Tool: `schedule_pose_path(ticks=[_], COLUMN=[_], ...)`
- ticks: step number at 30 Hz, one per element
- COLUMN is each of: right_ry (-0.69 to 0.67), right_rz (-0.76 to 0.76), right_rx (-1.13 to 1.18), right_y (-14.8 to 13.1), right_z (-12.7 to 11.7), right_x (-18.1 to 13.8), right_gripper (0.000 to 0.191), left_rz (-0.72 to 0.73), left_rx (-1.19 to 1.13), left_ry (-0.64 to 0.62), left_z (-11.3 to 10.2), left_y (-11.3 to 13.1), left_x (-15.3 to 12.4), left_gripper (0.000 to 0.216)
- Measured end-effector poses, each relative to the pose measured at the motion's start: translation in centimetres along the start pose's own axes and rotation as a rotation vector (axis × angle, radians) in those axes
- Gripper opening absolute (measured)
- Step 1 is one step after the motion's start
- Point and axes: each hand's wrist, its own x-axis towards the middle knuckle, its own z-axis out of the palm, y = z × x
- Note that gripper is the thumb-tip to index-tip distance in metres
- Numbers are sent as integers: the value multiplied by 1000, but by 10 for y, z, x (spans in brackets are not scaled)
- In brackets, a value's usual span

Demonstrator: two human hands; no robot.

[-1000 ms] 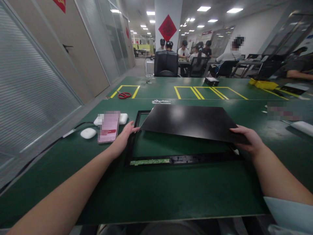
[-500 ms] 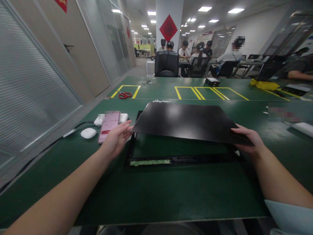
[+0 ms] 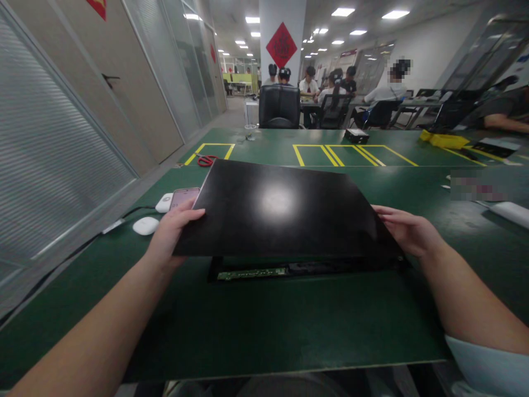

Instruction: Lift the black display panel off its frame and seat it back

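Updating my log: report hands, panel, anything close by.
Left hand and right hand hold black panel by opposite sides. Panel over black frame. Phone partly hidden behind left hand.

So we've got the panel [image 3: 264, 234] mid-frame, over the bezel [image 3: 343, 268], whose near bar peeks out below with the circuit strip [image 3: 251, 273] along its left part. Our left hand [image 3: 171, 226] is on the panel's left edge, right hand [image 3: 413, 231] on the right. Phone [image 3: 184, 196]'s partly behind that left hand; scissors [image 3: 205, 160] upper left, by the panel's far corner. Chair [image 3: 279, 107]'s top centre, beyond the table [image 3: 289, 325].
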Motion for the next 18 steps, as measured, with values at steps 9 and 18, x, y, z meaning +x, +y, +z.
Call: schedule_pose_path(ticks=[9, 18], right_ry=[189, 312], right_rz=[-117, -113], right_rx=[-42, -124], right_y=[6, 5], right_z=[-3, -10], right_x=[14, 19], right_gripper=[50, 43], left_rz=[77, -48], left_rx=[-10, 29], left_ry=[-1, -21], left_z=[1, 8], left_y=[-3, -20], left_x=[0, 1], left_gripper=[53, 47])
